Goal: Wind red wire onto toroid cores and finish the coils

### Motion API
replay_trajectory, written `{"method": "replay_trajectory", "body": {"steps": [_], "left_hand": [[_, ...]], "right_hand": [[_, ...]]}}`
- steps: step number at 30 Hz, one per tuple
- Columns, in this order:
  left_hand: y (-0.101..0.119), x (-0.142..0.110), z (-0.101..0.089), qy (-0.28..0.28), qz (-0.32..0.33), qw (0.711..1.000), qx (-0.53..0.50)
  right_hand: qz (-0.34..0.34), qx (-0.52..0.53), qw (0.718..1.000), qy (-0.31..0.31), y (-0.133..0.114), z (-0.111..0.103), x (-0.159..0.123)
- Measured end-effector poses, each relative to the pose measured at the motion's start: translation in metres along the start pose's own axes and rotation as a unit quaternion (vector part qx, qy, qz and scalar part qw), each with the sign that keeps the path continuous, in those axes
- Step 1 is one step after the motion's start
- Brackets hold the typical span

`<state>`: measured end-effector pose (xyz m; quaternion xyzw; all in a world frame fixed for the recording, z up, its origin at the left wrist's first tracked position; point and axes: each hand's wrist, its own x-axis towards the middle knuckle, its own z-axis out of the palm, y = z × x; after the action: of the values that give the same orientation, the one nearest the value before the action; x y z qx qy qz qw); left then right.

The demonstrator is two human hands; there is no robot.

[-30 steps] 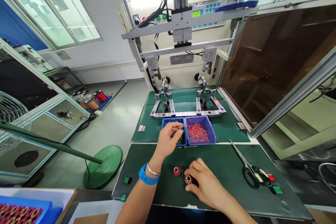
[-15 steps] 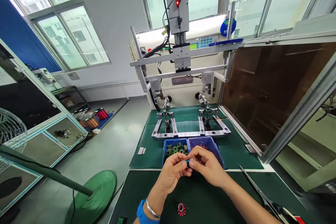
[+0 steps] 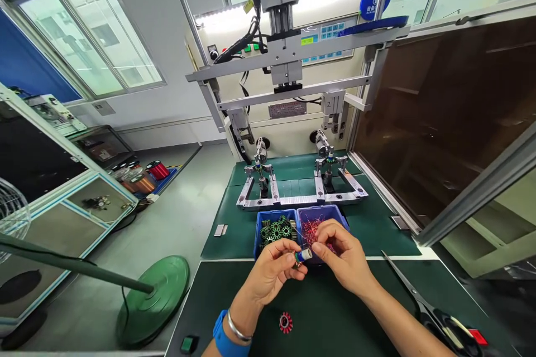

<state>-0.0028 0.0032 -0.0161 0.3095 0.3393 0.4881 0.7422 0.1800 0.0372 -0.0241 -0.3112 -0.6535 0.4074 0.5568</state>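
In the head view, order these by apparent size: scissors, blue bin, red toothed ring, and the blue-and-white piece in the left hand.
1. Scissors
2. Blue bin
3. Red toothed ring and blue-and-white piece: too alike to rank.

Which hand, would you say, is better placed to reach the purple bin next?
Probably the right hand: it looks nearer the purple bin, while the left hand grips the blue-and-white part.

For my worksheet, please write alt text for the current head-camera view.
A person's left hand holds a small part with a blue and white end, the right hand close beside it. Beyond are a blue bin of green toothed cores and a purple bin of red wire pieces; a red toothed core and scissors lie on the green mat.
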Motion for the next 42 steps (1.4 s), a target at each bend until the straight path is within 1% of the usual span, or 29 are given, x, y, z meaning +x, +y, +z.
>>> {"method": "replay_trajectory", "body": {"steps": [2, 5, 10, 16, 21, 27, 30, 33, 35, 37, 39, 40, 42], "left_hand": [[0.002, -0.001, 0.001, 0.007, 0.006, 1.000, 0.005], [0.004, -0.002, 0.003, 0.018, 0.010, 1.000, 0.020], [0.003, -0.002, 0.005, 0.024, 0.025, 0.999, 0.032], [0.001, 0.000, 0.003, 0.025, 0.050, 0.998, 0.042], [-0.002, 0.000, 0.002, 0.024, 0.039, 0.995, 0.087], [-0.002, 0.000, 0.003, 0.037, 0.061, 0.993, 0.097], [-0.001, 0.000, 0.005, 0.044, 0.066, 0.992, 0.101], [-0.001, 0.000, 0.007, 0.045, 0.057, 0.993, 0.088], [0.001, 0.000, 0.008, 0.040, 0.040, 0.996, 0.062], [0.006, 0.000, 0.005, 0.040, 0.027, 0.998, 0.029], [0.012, 0.000, -0.001, 0.052, 0.036, 0.998, 0.002], [0.015, 0.000, -0.005, 0.059, 0.049, 0.997, -0.008], [0.020, 0.000, -0.013, 0.070, 0.078, 0.994, -0.017]], "right_hand": [[-0.025, -0.017, 0.999, -0.019, -0.005, -0.003, 0.000], [-0.040, -0.035, 0.998, -0.039, -0.009, -0.004, 0.000], [-0.042, -0.055, 0.996, -0.061, -0.009, -0.006, 0.000], [-0.042, -0.047, 0.995, -0.080, -0.009, -0.007, 0.001], [-0.042, -0.052, 0.994, -0.083, -0.009, -0.004, 0.001], [-0.049, -0.090, 0.992, -0.077, -0.012, -0.008, 0.004], [-0.081, -0.113, 0.988, -0.074, -0.012, -0.005, 0.002], [-0.122, -0.135, 0.982, -0.049, -0.009, 0.000, -0.002], [-0.142, -0.149, 0.978, -0.030, -0.007, 0.000, -0.004], [-0.146, -0.167, 0.975, 0.000, -0.004, -0.005, -0.003], [-0.138, -0.190, 0.972, 0.025, -0.001, -0.012, -0.001], [-0.134, -0.203, 0.970, 0.026, 0.001, -0.014, 0.001], [-0.136, -0.228, 0.964, 0.001, 0.006, -0.013, 0.001]]}}
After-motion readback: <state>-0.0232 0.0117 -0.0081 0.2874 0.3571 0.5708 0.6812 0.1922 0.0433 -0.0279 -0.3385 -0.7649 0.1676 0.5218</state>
